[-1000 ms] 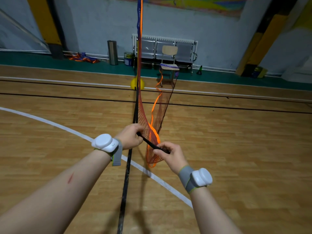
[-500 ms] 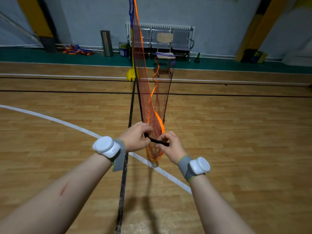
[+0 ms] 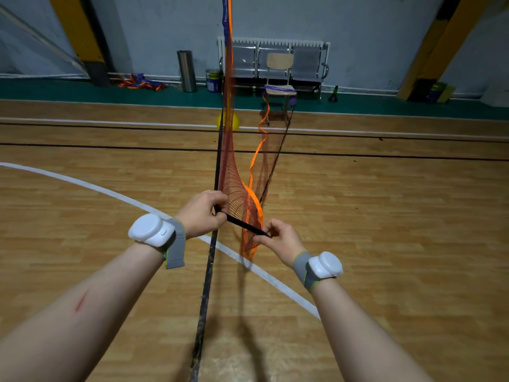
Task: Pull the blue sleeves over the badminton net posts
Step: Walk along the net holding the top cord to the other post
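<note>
We pinch a black rod at each end, left hand and right hand curled tight, net bunched on it; the blue sleeve stands upright far ahead.

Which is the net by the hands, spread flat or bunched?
Bunched: the net sags in gathered folds where the left hand and right hand hold a thin black strip.

Glossy wood floor; mesh net (orange cloth edging).
</note>
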Motion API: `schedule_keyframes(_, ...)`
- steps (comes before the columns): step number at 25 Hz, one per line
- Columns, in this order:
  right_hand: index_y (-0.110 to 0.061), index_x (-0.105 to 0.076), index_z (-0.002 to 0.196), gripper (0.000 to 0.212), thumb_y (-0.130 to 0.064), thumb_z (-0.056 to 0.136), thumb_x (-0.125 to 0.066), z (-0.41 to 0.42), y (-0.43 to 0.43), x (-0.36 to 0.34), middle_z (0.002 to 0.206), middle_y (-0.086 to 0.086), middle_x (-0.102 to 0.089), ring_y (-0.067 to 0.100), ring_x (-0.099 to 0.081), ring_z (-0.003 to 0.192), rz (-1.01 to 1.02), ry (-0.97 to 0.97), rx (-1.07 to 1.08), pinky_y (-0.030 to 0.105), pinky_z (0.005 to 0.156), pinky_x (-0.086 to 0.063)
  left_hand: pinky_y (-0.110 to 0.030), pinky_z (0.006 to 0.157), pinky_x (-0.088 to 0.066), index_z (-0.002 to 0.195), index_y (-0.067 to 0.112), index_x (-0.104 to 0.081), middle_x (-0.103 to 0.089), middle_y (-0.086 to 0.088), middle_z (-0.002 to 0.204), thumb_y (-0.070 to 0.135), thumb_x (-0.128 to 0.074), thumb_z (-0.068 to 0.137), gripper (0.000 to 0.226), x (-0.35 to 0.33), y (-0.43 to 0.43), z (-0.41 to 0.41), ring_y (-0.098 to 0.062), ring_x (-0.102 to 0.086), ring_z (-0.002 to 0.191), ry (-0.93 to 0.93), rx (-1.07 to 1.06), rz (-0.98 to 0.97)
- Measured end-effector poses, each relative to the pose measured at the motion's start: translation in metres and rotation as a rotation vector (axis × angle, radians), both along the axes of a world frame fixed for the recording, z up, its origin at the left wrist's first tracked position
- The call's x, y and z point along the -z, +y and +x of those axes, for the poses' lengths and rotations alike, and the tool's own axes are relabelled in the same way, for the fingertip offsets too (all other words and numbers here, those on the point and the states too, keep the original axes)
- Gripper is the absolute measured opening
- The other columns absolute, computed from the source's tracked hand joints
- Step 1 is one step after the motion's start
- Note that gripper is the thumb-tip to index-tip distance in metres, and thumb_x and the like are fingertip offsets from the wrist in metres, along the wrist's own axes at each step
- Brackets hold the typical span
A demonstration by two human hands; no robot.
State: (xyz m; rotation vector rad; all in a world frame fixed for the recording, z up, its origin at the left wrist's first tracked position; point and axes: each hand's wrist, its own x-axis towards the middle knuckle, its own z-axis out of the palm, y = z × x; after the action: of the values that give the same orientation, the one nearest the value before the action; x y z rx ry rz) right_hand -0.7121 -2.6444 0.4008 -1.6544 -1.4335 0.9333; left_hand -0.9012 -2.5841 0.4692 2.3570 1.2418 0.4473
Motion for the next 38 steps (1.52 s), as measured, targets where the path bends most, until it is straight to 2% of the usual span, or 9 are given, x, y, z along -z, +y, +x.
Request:
schedule_keyframes(5,-0.013,-0.067,0.081,0.006,-0.016,0.078,-0.071,-0.003,-0.014,-0.005,0.072,0.000,-0.060,0.013,-0.054,0.073,0.065,0.066,-0.081,0.025,0.070,-0.045,-0.031,0.084,-0.042,0.083,0.011,-0.055,-0.056,-0.003,0.092,0.007,-0.050,0.082,0.006,0.009,0.000,0.004,-0.019,-0.048,0.094,0.158,0.018,0.044)
schedule_keyframes(11,-0.006,-0.070,0.103,0.021,-0.016,0.085,-0.063,-0.019,-0.044,-0.022,0.095,0.011,-0.066,0.015,-0.058,0.086,0.138,-0.098,-0.159,0.028,0.082,-0.046,-0.023,0.089,-0.039,0.105,0.008,-0.060,-0.052,0.001,0.111,0.001,-0.049,0.080,0.028,0.025,-0.028,0.026,-0.011,-0.047,0.100,0.084,0.177,0.060)
schedule_keyframes(15,-0.007,-0.067,0.104,0.023,-0.008,0.081,-0.065,-0.020,-0.048,-0.019,0.089,0.001,-0.055,0.006,-0.051,0.078,0.132,-0.096,-0.122,0.013,0.073,-0.039,-0.032,0.086,-0.046,0.090,0.007,-0.061,-0.053,0.002,0.089,0.003,-0.053,0.078,0.015,0.024,-0.037,0.014,-0.018,-0.051,0.095,0.046,0.191,0.069)
schedule_keyframes(20,-0.020,-0.048,0.070,0.026,-0.007,0.076,-0.069,-0.043,-0.040,-0.009,0.079,-0.005,-0.044,0.012,-0.044,0.075,0.077,-0.146,-0.030,0.013,0.063,-0.033,-0.036,0.084,-0.048,0.085,0.008,-0.060,-0.059,-0.007,0.091,0.006,-0.055,0.077,0.010,0.003,-0.048,-0.019,-0.019,-0.052,0.090,0.023,0.145,0.041)
schedule_keyframes(23,-0.009,-0.056,0.079,0.013,-0.007,0.077,-0.069,-0.061,-0.039,0.001,0.078,0.007,-0.056,0.015,-0.047,0.077,0.013,-0.077,-0.038,0.021,0.066,-0.037,-0.030,0.083,-0.046,0.085,0.011,-0.059,-0.054,-0.004,0.093,0.005,-0.055,0.079,0.009,-0.014,-0.053,-0.041,-0.018,-0.050,0.087,-0.011,0.087,0.030)
schedule_keyframes(25,-0.001,-0.059,0.087,0.013,-0.004,0.078,-0.068,-0.070,-0.041,0.001,0.078,0.013,-0.056,0.017,-0.047,0.073,0.003,-0.030,-0.020,0.011,0.058,-0.037,-0.028,0.082,-0.043,0.090,0.009,-0.061,-0.052,-0.001,0.095,0.005,-0.055,0.080,0.012,-0.021,-0.053,-0.058,-0.017,-0.048,0.086,0.011,0.041,0.032)
schedule_keyframes(28,-0.009,-0.056,0.083,0.013,-0.002,0.080,-0.066,-0.076,-0.048,-0.006,0.070,0.001,-0.051,0.013,-0.048,0.061,0.038,-0.047,0.018,0.006,0.048,-0.035,-0.027,0.082,-0.043,0.090,0.013,-0.061,-0.052,0.001,0.094,0.005,-0.055,0.081,0.013,-0.021,-0.053,-0.077,-0.017,-0.048,0.087,0.016,0.010,0.018)
schedule_keyframes(32,-0.020,-0.050,0.068,0.023,-0.012,0.081,-0.068,-0.080,-0.059,-0.011,0.081,-0.004,-0.045,-0.001,-0.044,0.066,0.092,-0.164,0.033,0.016,0.066,-0.034,-0.032,0.080,-0.046,0.086,0.012,-0.059,-0.055,0.000,0.096,0.004,-0.054,0.082,0.010,-0.019,-0.054,-0.095,-0.020,-0.053,0.090,-0.023,-0.021,-0.006)
schedule_keyframes(38,-0.015,-0.059,0.076,0.010,-0.013,0.085,-0.062,-0.093,-0.101,-0.032,0.065,-0.006,-0.054,-0.003,-0.050,0.059,0.104,-0.010,0.016,0.010,0.062,-0.038,-0.026,0.065,-0.038,0.095,0.002,-0.060,-0.057,-0.007,0.099,0.003,-0.056,0.080,0.015,-0.012,-0.058,-0.099,-0.020,-0.050,0.078,-0.009,-0.043,0.016)
